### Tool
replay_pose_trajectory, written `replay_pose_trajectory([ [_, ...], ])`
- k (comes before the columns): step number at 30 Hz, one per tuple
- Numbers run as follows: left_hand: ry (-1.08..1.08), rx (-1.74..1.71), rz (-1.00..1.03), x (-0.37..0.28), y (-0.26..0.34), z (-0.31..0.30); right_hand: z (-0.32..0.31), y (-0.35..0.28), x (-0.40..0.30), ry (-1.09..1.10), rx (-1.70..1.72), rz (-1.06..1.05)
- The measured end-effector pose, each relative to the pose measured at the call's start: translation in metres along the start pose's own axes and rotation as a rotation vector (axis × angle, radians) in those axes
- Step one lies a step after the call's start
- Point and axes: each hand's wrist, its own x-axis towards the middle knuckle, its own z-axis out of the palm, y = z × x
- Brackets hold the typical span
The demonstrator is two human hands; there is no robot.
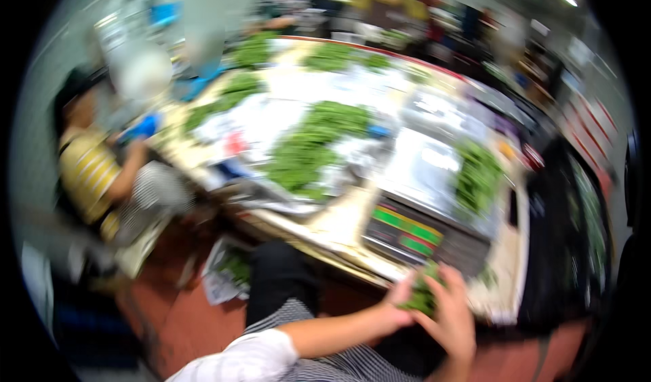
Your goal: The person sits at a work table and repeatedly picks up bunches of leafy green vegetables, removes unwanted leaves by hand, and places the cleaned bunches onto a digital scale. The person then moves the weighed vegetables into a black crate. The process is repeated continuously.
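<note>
Both of my hands hold one bunch of leafy greens (425, 295) at the near edge of the table, in front of the scale. My left hand (399, 303) cups it from the left, and my right hand (450, 303) wraps it from the right. Just beyond them stands a digital scale (402, 232) with a colored panel. Its metal tray (419, 163) carries more greens (477, 178) at the right. A long heap of greens (318, 148) lies on plastic sheeting left of the scale. The picture is blurred.
A seated person with blue gloves (144, 127) works at the left side. Other piles of greens (328, 56) lie along the far side of the table (341, 219). A bag with greens (224, 275) sits on the floor by my knee. Black plastic (554, 229) covers something at the right.
</note>
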Motion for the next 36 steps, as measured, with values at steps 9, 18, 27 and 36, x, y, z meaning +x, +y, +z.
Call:
replay_pose_trajectory([
  [9,-0.021,-0.221,-0.223,-0.026,0.006,0.007,-0.011,0.219,-0.083,0.145,-0.42,0.407],
  [18,-0.226,-0.134,0.183,-0.138,0.099,0.027,0.04,0.296,-0.102,0.164,-0.193,0.25],
  [27,0.12,-0.152,1.02,-0.369,0.192,-0.072,0.004,0.137,-0.064,0.614,0.532,0.598],
  [36,0.473,-0.481,1.19,-0.426,0.228,-0.231,0.164,-0.201,0.124,-0.403,0.777,-0.133],
])
